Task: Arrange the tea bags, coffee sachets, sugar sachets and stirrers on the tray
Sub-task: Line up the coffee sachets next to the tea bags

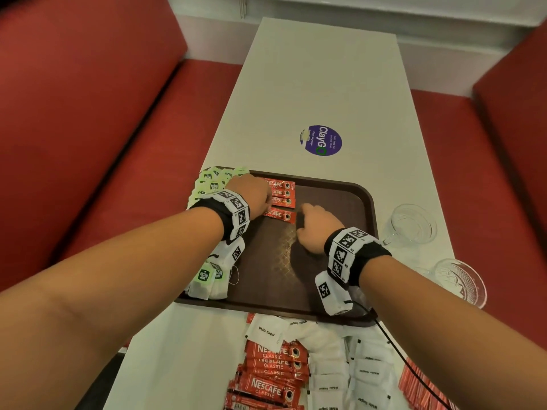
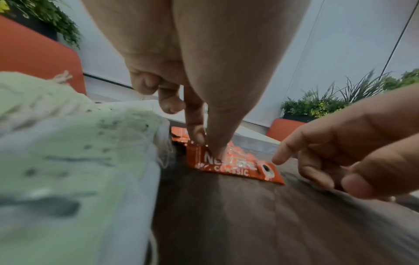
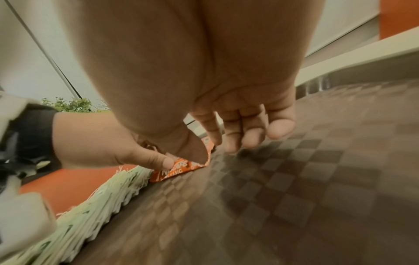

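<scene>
Coffee sachet [image 1: 279,215] lies flat on the tray [image 1: 343,202], long axis crosswise, right between the hands — left hand [image 1: 251,193] presses its left end with thumb and forefinger tips, right hand [image 1: 316,229] loosely open, thumb tip touching its right end.

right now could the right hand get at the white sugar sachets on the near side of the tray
Probably yes. The right hand touches a Nescafe sachet on the tray; the white sugar sachets lie uncovered beneath its forearm, crossed only by a thin black cable.
</scene>
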`<action>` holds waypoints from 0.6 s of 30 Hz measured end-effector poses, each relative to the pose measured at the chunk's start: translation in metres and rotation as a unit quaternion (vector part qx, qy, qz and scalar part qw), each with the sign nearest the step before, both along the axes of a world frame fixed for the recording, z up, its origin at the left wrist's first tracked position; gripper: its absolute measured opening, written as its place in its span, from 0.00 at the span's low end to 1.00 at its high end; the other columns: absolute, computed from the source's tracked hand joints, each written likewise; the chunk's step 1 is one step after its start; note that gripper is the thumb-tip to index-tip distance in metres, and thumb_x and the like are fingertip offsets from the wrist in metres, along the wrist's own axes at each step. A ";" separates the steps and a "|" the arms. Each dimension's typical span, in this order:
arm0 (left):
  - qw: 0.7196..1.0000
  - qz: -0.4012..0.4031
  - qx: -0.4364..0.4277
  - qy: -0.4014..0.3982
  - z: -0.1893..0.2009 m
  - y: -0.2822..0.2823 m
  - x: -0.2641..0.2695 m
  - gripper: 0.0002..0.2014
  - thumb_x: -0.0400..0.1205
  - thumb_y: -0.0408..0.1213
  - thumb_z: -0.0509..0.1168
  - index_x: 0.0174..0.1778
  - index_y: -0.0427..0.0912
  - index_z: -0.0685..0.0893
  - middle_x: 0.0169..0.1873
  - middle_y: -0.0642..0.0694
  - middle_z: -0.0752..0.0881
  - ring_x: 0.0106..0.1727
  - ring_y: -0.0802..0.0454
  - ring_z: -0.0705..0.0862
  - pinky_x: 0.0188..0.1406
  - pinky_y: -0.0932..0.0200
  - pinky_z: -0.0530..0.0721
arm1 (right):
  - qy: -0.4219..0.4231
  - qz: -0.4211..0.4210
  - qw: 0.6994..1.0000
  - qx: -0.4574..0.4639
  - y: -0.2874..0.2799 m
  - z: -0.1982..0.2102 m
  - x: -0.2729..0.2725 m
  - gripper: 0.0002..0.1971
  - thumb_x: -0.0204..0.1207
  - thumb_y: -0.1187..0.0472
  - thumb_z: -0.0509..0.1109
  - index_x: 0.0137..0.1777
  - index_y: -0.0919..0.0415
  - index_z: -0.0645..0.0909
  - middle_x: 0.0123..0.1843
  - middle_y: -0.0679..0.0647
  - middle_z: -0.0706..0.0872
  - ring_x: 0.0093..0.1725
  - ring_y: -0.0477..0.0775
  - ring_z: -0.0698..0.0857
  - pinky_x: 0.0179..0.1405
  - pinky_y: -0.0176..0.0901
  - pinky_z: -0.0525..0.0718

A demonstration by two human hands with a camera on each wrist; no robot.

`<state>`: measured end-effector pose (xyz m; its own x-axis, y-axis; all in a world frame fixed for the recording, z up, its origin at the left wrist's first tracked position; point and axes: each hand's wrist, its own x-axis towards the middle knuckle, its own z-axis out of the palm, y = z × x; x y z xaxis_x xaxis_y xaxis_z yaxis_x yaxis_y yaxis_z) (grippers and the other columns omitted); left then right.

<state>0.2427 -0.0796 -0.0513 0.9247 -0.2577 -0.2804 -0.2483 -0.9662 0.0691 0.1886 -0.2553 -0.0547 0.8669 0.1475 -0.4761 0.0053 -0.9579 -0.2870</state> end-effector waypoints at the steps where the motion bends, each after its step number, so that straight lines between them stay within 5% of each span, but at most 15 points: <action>1: 1.000 0.004 0.006 -0.005 0.000 0.000 0.001 0.05 0.81 0.46 0.69 0.48 0.53 0.90 0.46 0.52 0.89 0.50 0.49 0.86 0.51 0.53 0.86 | 0.010 0.006 1.000 -0.001 0.001 -0.001 0.001 0.27 0.81 0.55 0.66 0.78 0.58 0.67 0.71 0.62 0.76 0.67 0.64 0.80 0.65 0.55 0.81; 8: 0.999 -0.020 0.005 0.048 -0.002 0.003 0.002 0.09 0.77 0.51 0.75 0.48 0.54 0.88 0.47 0.54 0.87 0.51 0.51 0.85 0.53 0.53 0.85 | 0.040 0.011 0.999 0.007 0.008 -0.007 0.004 0.29 0.79 0.50 0.67 0.78 0.55 0.66 0.65 0.59 0.80 0.58 0.59 0.83 0.59 0.56 0.86; 18: 1.000 -0.027 0.007 0.007 0.003 0.000 0.006 0.08 0.79 0.49 0.73 0.52 0.54 0.88 0.53 0.51 0.88 0.55 0.49 0.84 0.51 0.55 0.79 | 0.037 0.000 0.999 -0.003 0.011 -0.005 0.004 0.29 0.80 0.51 0.67 0.77 0.57 0.64 0.64 0.60 0.81 0.58 0.61 0.84 0.59 0.56 0.85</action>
<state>0.2490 -0.0798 -0.0482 0.9051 -0.3034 -0.2979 -0.2993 -0.9523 0.0603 0.1922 -0.2442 -0.0600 0.8291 0.1451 -0.5399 -0.0152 -0.9595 -0.2812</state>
